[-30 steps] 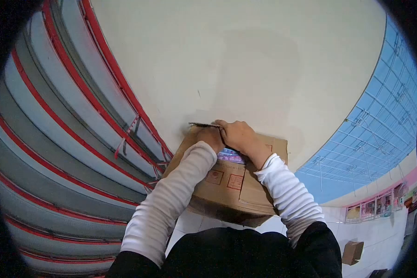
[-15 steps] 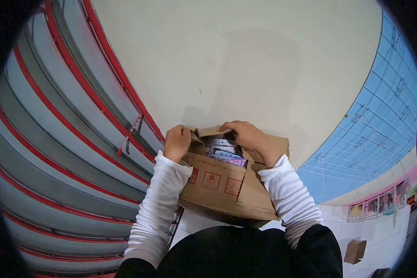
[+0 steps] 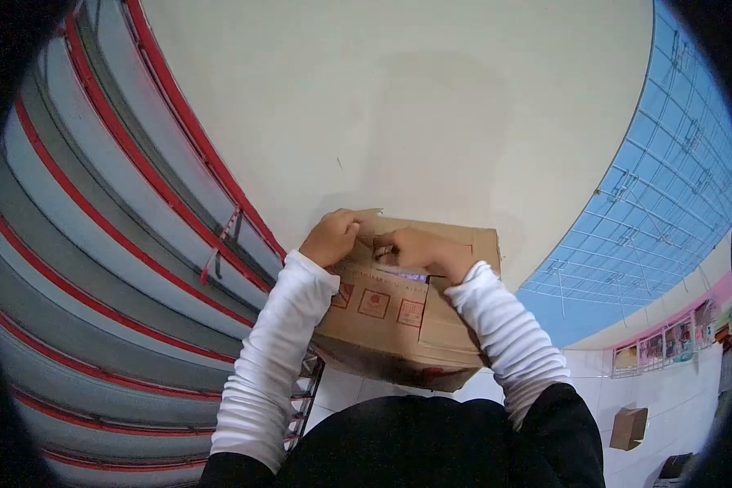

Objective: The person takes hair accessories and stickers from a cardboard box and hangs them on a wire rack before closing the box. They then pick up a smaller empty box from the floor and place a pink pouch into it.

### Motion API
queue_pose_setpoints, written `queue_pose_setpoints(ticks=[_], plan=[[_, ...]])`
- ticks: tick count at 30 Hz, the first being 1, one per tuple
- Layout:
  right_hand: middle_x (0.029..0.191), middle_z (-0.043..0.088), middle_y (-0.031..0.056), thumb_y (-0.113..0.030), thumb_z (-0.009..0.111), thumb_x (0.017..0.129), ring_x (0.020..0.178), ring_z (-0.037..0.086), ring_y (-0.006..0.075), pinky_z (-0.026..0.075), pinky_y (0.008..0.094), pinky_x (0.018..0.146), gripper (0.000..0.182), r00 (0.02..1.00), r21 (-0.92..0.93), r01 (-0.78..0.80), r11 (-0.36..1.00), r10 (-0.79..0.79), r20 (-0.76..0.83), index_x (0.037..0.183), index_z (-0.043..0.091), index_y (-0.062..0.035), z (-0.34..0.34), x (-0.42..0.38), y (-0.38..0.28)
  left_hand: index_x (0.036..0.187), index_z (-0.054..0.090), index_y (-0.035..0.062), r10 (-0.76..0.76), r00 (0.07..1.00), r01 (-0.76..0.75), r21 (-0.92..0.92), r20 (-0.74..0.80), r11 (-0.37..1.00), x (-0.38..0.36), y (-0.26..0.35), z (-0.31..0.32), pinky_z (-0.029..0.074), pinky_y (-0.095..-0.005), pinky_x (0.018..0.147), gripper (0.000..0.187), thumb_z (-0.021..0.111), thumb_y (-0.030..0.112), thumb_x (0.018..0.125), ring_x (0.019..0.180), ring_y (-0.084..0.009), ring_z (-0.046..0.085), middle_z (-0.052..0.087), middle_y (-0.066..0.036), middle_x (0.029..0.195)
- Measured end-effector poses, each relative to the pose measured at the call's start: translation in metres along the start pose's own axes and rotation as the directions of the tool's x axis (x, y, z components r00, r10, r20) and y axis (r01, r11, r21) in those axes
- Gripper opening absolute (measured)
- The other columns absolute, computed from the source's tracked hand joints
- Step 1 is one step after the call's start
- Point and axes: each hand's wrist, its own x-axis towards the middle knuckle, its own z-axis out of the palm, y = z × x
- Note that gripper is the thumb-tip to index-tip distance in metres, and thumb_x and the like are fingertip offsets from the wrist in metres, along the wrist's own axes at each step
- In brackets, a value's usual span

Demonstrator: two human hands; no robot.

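Note:
A brown cardboard box with red printed squares on its near side is in front of my body, its top flaps partly folded over. My left hand grips a flap at the box's back left corner. Over the top opening, my right hand has its fingers curled at the flap edge; what they hold, if anything, is hidden. Between the flaps a small strip of purple packets shows inside.
Grey shelves with red edges run along the left. A pale wall stands behind the box. At the right are a blue panel with wire grid, a rack of goods and a small carton on white floor tiles.
The back flap has folded down over the opening, hiding most of the packets. My right hand has moved lower over the box, and my left hand has shifted slightly right.

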Motion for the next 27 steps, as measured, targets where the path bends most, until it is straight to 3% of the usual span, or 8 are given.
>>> queue_pose_setpoints(ticks=[3, 5, 8, 11, 17, 21, 25, 27], plan=[[0.105, 0.059, 0.0169, -0.026, 0.055, 0.079, 0.092, 0.059, 0.0304, 0.046, 0.0338, 0.08, 0.039, 0.975, 0.276, 0.22, 0.936, -0.201, -0.095, 0.114, 0.054, -0.0064, -0.003, -0.009, 0.035, 0.114, 0.054, 0.0086, 0.333, 0.943, -0.324, 0.292, 0.018, 0.9, -0.002, -0.041, 0.028, 0.041, -0.0365, 0.088, 0.041, 0.046, 0.037, 0.086, 0.109, -0.0308, 0.049, 0.054, -0.016, 0.114], [0.111, 0.057, 0.0177, -0.033, 0.054, 0.079, 0.104, 0.053, 0.0316, 0.043, 0.0381, 0.088, 0.045, 0.994, 0.12, -0.032, 0.992, 0.045, -0.102, 0.114, 0.054, -0.0051, -0.022, -0.045, 0.017, 0.12, 0.049, 0.017, 0.256, 0.967, -0.194, 0.628, -0.009, 0.754, -0.024, -0.031, 0.041, 0.034, -0.0473, 0.095, 0.043, 0.044, 0.041, 0.084, 0.118, -0.0342, 0.039, 0.045, -0.007, 0.128], [0.13, 0.041, 0.0192, -0.04, 0.056, 0.078, 0.119, 0.04, 0.0344, 0.038, 0.048, 0.093, 0.056, 0.92, -0.283, -0.316, 0.905, 0.22, -0.324, 0.123, 0.047, -0.0084, -0.021, -0.092, 0.0, 0.125, 0.045, 0.0203, 0.15, 0.987, -0.152, 0.616, 0.056, 0.773, -0.022, -0.015, 0.035, 0.031, -0.0495, 0.096, 0.047, 0.041, 0.044, 0.084, 0.117, -0.0372, 0.038, 0.046, -0.008, 0.126], [0.138, 0.028, 0.0198, -0.044, 0.055, 0.077, 0.127, 0.025, 0.0389, 0.03, 0.0596, 0.094, 0.062, 0.735, -0.031, -0.612, 0.79, 0.555, -0.39, 0.128, 0.042, -0.0111, 0.008, -0.109, 0.017, 0.125, 0.045, 0.02, 0.138, 0.985, -0.174, 0.593, 0.106, 0.786, -0.01, 0.0, 0.034, 0.032, -0.0476, 0.096, 0.047, 0.041, 0.043, 0.084, 0.112, -0.037, 0.042, 0.048, -0.012, 0.122], [0.13, 0.038, 0.0195, -0.051, 0.046, 0.083, 0.12, 0.033, 0.0403, 0.028, 0.0636, 0.091, 0.053, 0.729, 0.088, -0.482, 0.872, 0.454, -0.511, 0.119, 0.049, -0.0112, 0.044, -0.112, 0.035, 0.126, 0.044, 0.0097, 0.364, 0.918, -0.379, 0.608, 0.156, 0.698, 0.003, -0.025, 0.049, 0.032, -0.0447, 0.096, 0.049, 0.039, 0.038, 0.087, 0.112, -0.0376, 0.041, 0.046, -0.022, 0.119], [0.124, 0.042, 0.0229, -0.042, 0.052, 0.082, 0.116, 0.038, 0.0403, 0.033, 0.0526, 0.093, 0.048, 0.683, 0.377, -0.235, 0.896, 0.428, -0.592, 0.114, 0.051, -0.0066, 0.023, -0.155, 0.03, 0.133, 0.035, 0.012, 0.028, 0.978, -0.134, 0.513, 0.209, 0.848, -0.004, 0.015, 0.033, 0.022, -0.0444, 0.103, 0.053, 0.041, 0.039, 0.089, 0.126, -0.0368, 0.027, 0.032, -0.023, 0.134], [0.119, 0.047, 0.0207, -0.03, 0.056, 0.083, 0.111, 0.044, 0.0362, 0.037, 0.0397, 0.093, 0.041, 0.59, 0.406, 0.012, 0.914, 0.322, -0.741, 0.115, 0.051, -0.0046, 0.039, -0.233, 0.038, 0.133, 0.034, 0.0087, 0.146, 0.981, -0.191, 0.481, 0.129, 0.856, -0.039, 0.128, 0.035, 0.022, -0.0443, 0.103, 0.05, 0.038, 0.037, 0.091, 0.125, -0.036, 0.028, 0.032, -0.021, 0.135], [0.117, 0.049, 0.0186, -0.028, 0.056, 0.084, 0.109, 0.046, 0.0328, 0.038, 0.0385, 0.092, 0.039, 0.611, 0.456, 0.041, 0.889, 0.339, -0.716, 0.114, 0.051, -0.0049, 0.052, -0.282, 0.041, 0.13, 0.037, 0.0053, 0.477, 0.879, -0.468, 0.176, -0.012, 0.866, -0.059, 0.163, 0.055, 0.023, -0.0436, 0.102, 0.051, 0.035, 0.038, 0.092, 0.124, -0.0351, 0.03, 0.034, -0.02, 0.133]])
